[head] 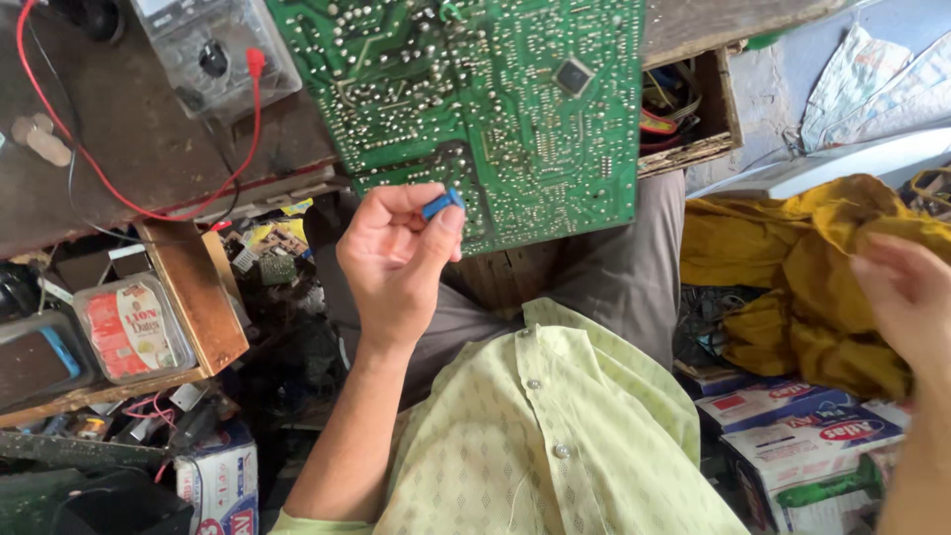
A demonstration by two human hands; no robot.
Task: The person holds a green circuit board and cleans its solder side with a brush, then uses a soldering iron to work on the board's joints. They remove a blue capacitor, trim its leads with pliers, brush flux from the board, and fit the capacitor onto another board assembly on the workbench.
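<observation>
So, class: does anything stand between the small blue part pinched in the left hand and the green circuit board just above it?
Nothing visible does. The left hand pinches the small blue plastic part right at the lower edge of the green circuit board, with no object between them.

Pale green patterned shirt [555, 436] (small buttons), grey trousers [634, 267], bare forearms.

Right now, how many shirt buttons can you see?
3, in a line down the shirt front: top button, middle button, bottom button. Folds may hide more.
</observation>
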